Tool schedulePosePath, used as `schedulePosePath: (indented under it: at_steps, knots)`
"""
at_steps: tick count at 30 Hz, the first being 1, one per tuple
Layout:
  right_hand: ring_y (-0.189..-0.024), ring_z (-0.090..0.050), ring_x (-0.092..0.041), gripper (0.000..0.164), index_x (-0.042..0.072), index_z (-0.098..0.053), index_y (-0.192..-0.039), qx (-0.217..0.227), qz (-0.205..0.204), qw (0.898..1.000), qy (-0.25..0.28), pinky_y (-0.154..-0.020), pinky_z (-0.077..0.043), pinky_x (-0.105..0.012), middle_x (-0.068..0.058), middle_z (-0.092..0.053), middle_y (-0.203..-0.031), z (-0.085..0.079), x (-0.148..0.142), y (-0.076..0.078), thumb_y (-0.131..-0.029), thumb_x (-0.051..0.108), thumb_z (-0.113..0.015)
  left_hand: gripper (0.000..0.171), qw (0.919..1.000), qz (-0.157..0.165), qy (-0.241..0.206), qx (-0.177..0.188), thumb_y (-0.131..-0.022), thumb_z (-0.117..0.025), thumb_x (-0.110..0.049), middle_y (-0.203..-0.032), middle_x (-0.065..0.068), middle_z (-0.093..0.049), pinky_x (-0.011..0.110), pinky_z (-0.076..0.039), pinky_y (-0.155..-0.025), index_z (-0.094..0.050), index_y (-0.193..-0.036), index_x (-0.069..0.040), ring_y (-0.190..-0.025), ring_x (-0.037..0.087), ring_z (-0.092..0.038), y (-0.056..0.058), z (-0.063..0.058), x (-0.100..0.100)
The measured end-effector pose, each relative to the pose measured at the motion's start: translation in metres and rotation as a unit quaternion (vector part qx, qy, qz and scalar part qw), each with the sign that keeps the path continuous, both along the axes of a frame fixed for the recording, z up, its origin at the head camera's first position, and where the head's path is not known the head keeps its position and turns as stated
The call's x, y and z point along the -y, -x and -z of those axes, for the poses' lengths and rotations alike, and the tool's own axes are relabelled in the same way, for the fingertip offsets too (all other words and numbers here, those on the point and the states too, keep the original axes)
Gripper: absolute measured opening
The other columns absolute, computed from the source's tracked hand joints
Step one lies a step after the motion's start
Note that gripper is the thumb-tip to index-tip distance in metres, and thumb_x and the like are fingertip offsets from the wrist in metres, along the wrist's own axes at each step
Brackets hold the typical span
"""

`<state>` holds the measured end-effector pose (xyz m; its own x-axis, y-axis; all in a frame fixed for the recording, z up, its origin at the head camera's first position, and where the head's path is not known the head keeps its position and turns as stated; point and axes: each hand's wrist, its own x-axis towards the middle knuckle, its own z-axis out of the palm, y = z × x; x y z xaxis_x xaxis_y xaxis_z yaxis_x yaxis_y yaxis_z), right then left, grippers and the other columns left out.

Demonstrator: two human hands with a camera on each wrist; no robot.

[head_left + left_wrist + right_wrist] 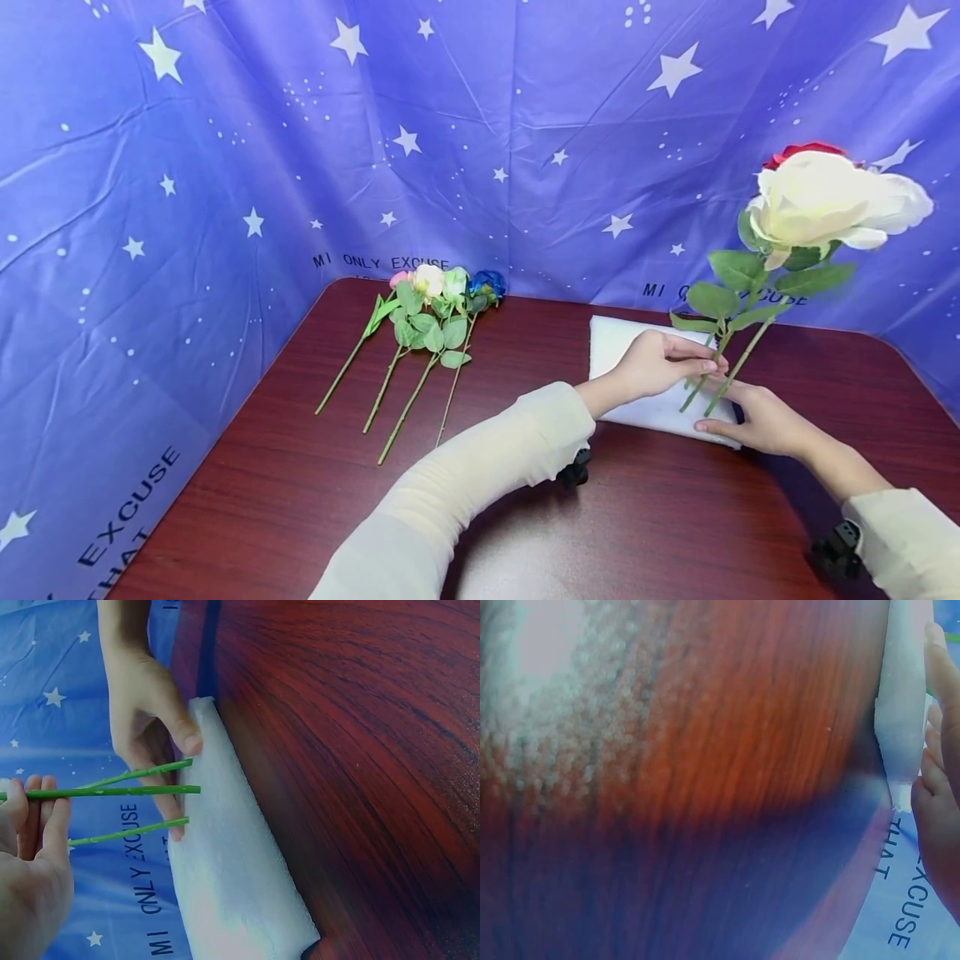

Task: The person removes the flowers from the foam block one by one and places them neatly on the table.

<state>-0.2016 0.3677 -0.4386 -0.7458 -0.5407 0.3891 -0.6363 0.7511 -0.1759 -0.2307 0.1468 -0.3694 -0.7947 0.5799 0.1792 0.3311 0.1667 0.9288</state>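
My left hand (663, 362) holds a small bunch of roses upright by the stems (127, 791), above the white rectangular pad (622, 346). Two large white roses (813, 200) face me, and a red rose (810, 152) shows partly behind them. Green leaves (738, 271) spread below the blooms. The cut stem ends point down at the pad, free of the fingers. My right hand (776, 423) rests at the pad's right end, its thumb and fingers extended; in the left wrist view its thumb touches the pad's edge. The right wrist view shows only part of that hand (941, 772).
On the table's left lie several single flowers side by side: a pink one (400, 279), a cream one (429, 282), a pale green-white one (454, 285) and a blue one (487, 286). A blue star-printed curtain (450, 167) stands behind the dark red wooden table (247, 500).
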Motion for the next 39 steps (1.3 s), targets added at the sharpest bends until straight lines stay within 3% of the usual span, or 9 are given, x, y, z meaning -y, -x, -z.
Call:
schedulePosePath:
  at_steps: [7, 10, 12, 16, 19, 24, 29, 33, 39]
  knots:
    - [-0.109, -0.059, -0.003, 0.063, 0.0, -0.065, -0.118, 0.009, 0.009, 1.0, -0.004, -0.086, -0.031, 0.004, -0.019, -0.069, -0.116, -0.001, 0.0, -0.001, -0.064, 0.026, -0.087, 0.02, 0.9992, -0.018, 0.004, -0.035, -0.089, -0.068, -0.016, -0.102, 0.007, -0.075, 0.001, -0.045, -0.06, -0.075, -0.104, -0.005, -0.1, 0.004, -0.069, 0.003, 0.001, 0.003]
    - [-0.105, -0.062, -0.011, 0.062, 0.0, -0.066, -0.117, 0.009, 0.012, 1.0, -0.007, -0.085, -0.031, 0.004, -0.02, -0.069, -0.115, -0.001, 0.001, -0.002, -0.065, 0.026, -0.087, 0.019, 0.9996, -0.015, -0.018, -0.015, -0.088, -0.069, -0.014, -0.1, 0.01, -0.075, 0.003, -0.04, -0.054, -0.075, -0.103, -0.003, -0.094, -0.001, -0.069, 0.002, 0.002, 0.003]
    - [-0.101, -0.063, -0.014, 0.062, -0.001, -0.066, -0.115, 0.006, 0.013, 1.0, -0.006, -0.084, -0.033, 0.003, -0.019, -0.07, -0.113, -0.001, 0.001, -0.002, -0.064, 0.026, -0.088, 0.018, 0.9995, -0.017, -0.026, -0.002, -0.087, -0.07, -0.014, -0.099, 0.01, -0.075, 0.006, -0.035, -0.048, -0.075, -0.1, -0.002, -0.078, -0.008, -0.065, 0.001, 0.002, 0.002]
    - [-0.093, -0.064, -0.012, 0.061, -0.001, -0.067, -0.113, 0.0, 0.011, 1.0, -0.003, -0.078, -0.037, -0.001, -0.015, -0.072, -0.107, 0.0, 0.002, -0.002, -0.062, 0.024, -0.088, 0.019, 0.9991, -0.021, -0.034, 0.013, -0.086, -0.072, -0.015, -0.097, 0.01, -0.075, 0.006, -0.034, -0.049, -0.076, -0.099, -0.003, -0.069, -0.017, -0.051, -0.001, 0.002, 0.001]
    - [-0.092, -0.064, -0.012, 0.062, 0.0, -0.066, -0.115, 0.0, 0.012, 1.0, -0.003, -0.076, -0.038, -0.002, -0.015, -0.072, -0.107, 0.0, 0.003, -0.003, -0.062, 0.025, -0.089, 0.02, 0.9994, -0.024, -0.024, 0.006, -0.085, -0.073, -0.016, -0.097, 0.009, -0.076, 0.003, -0.041, -0.057, -0.076, -0.101, -0.005, -0.084, -0.016, -0.061, -0.001, 0.001, 0.002]
    - [-0.096, -0.063, -0.018, 0.063, 0.002, -0.066, -0.117, 0.001, 0.013, 1.0, -0.003, -0.08, -0.036, -0.002, -0.016, -0.071, -0.111, 0.0, 0.002, -0.002, -0.062, 0.025, -0.088, 0.02, 0.9995, -0.023, -0.012, -0.016, -0.086, -0.073, -0.015, -0.102, 0.008, -0.075, 0.0, -0.047, -0.076, -0.075, -0.104, -0.006, -0.096, 0.002, -0.07, 0.001, 0.001, 0.003]
    - [-0.095, -0.063, -0.019, 0.064, 0.001, -0.065, -0.117, -0.002, 0.012, 1.0, -0.003, -0.08, -0.036, -0.003, -0.017, -0.07, -0.112, 0.0, 0.002, -0.001, -0.062, 0.025, -0.088, 0.021, 0.9993, -0.015, -0.021, -0.026, -0.085, -0.073, -0.015, -0.102, 0.008, -0.076, 0.001, -0.05, -0.075, -0.075, -0.103, -0.006, -0.095, 0.003, -0.071, 0.002, 0.002, 0.005]
    - [-0.108, -0.059, -0.003, 0.065, 0.002, -0.065, -0.118, -0.002, 0.006, 1.0, 0.003, -0.084, -0.033, 0.001, -0.019, -0.069, -0.114, 0.002, 0.001, -0.001, -0.062, 0.025, -0.088, 0.021, 0.9988, -0.011, -0.031, -0.036, -0.084, -0.074, -0.014, -0.101, 0.01, -0.076, 0.002, -0.051, -0.075, -0.075, -0.103, -0.004, -0.094, 0.005, -0.072, 0.003, 0.002, 0.007]
    - [-0.123, -0.02, 0.028, 0.069, 0.003, -0.062, -0.125, 0.0, -0.014, 1.0, 0.021, -0.097, -0.015, 0.012, -0.019, -0.066, -0.122, 0.002, 0.001, -0.002, -0.064, 0.023, -0.087, 0.022, 0.998, -0.019, -0.006, -0.059, -0.085, -0.073, -0.017, -0.101, 0.008, -0.076, 0.001, -0.05, -0.072, -0.074, -0.104, -0.005, -0.092, 0.003, -0.072, 0.005, -0.002, 0.011]
